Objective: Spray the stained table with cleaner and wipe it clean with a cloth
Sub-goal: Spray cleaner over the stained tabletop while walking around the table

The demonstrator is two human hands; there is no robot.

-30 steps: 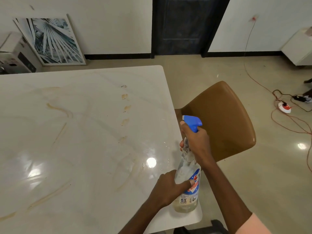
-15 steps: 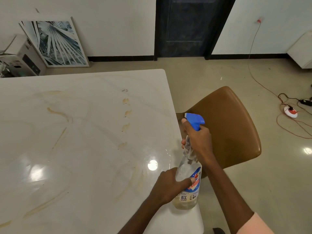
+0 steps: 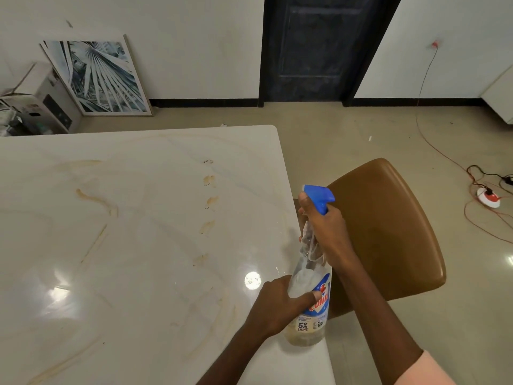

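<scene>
Several tan smears and blotches mark the pale, glossy worktop (image 3: 133,245) — a short column of spots (image 3: 208,202) runs down its right half, and long curved streaks (image 3: 97,200) cross the left and near parts. Ceiling lights glint on the surface. The spray bottle (image 3: 309,304) stands at the worktop's near right edge, its clear body holding a little yellowish liquid at the bottom, its blue trigger head (image 3: 318,196) pointing left over the surface. The left hand (image 3: 280,307) wraps the bottle's lower body, thumb lying across the label. The right hand (image 3: 326,232) grips the neck just under the trigger head, a finger at the front of the nozzle.

Just beside the worktop's right edge stands a brown chair (image 3: 388,226), behind the bottle. The floor (image 3: 347,134) is beige and shiny. A dark door (image 3: 316,48) sits in the white far wall — to its left a framed palm-leaf picture (image 3: 97,76) leans against the wall, with a cardboard box (image 3: 39,101) next to it. An orange cable (image 3: 424,129) trails from a wall socket to a white power strip (image 3: 488,200) at the right.
</scene>
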